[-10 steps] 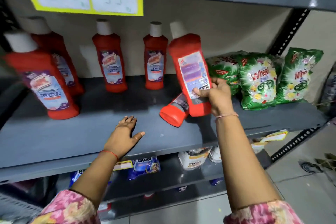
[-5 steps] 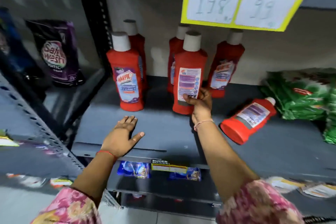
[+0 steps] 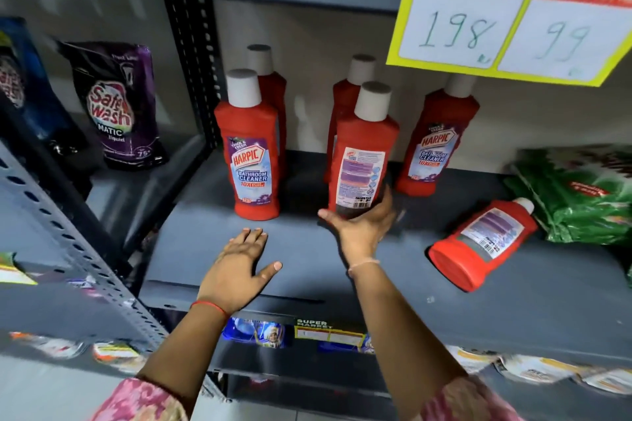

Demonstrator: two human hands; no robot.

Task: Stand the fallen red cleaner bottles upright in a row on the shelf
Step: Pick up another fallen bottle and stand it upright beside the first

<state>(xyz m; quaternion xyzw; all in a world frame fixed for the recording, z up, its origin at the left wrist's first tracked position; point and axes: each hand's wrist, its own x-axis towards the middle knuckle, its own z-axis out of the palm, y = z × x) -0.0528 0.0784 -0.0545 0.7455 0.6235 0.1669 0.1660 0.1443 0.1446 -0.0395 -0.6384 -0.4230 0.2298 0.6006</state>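
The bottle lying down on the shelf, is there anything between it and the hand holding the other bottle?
Nothing visible: only bare shelf lies between the right hand and the fallen bottle.

The shelf (image 3: 342, 270) is grey painted metal with a smooth, matt face; its upright post (image 3: 191, 72) is dark perforated metal. The red cleaner bottles (image 3: 253, 161) are smooth plastic with a soft sheen, pale matt caps and glossy printed paper labels. The green detergent packs (image 3: 581, 195) and purple pouch (image 3: 116, 106) are shiny, crinkled plastic film. The yellow price card (image 3: 513, 17) looks like matt paper.
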